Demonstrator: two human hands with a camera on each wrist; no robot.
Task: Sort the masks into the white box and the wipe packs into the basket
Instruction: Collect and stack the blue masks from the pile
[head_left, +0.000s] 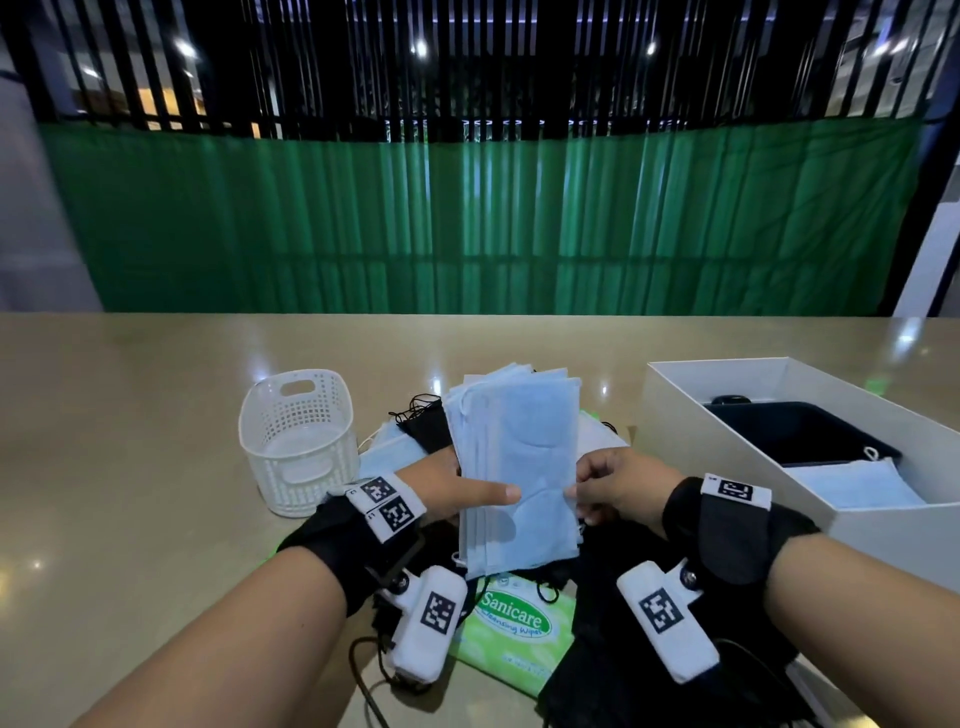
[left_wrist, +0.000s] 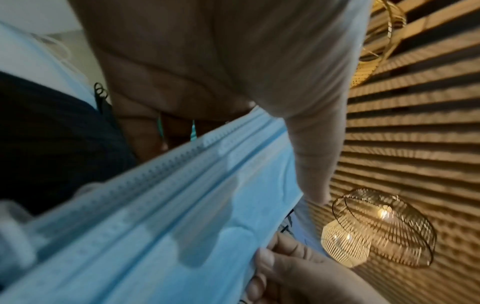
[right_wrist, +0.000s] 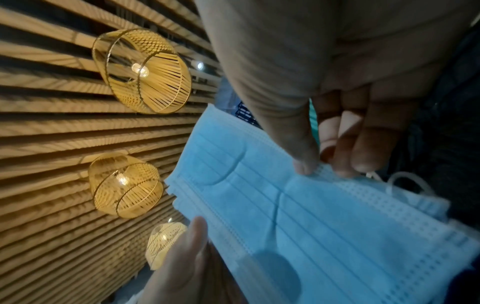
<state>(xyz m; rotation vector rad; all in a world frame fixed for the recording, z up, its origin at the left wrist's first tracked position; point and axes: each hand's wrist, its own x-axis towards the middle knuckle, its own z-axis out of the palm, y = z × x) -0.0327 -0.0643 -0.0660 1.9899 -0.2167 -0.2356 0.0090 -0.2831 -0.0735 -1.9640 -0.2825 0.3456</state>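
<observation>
Both hands are up over the middle of the surface (head_left: 156, 395), sharing a stack of blue masks (head_left: 524, 467) held upright above the pile. The left hand (head_left: 457, 493) grips the stack's left edge, thumb flat across the front, fingers (left_wrist: 145, 142) curled behind. The right hand (head_left: 618, 488) pinches the right edge, thumb and fingers (right_wrist: 363, 156) closed on the crimped border. Below them lie black masks (head_left: 426, 421) and a green wipe pack (head_left: 514, 634) at the near edge. The basket (head_left: 298, 441) stands just left of the pile, open surface beyond it. The white box (head_left: 727, 415) sits to the right, its near wall close to the right wrist, a blue mask (head_left: 857, 488) inside.
</observation>
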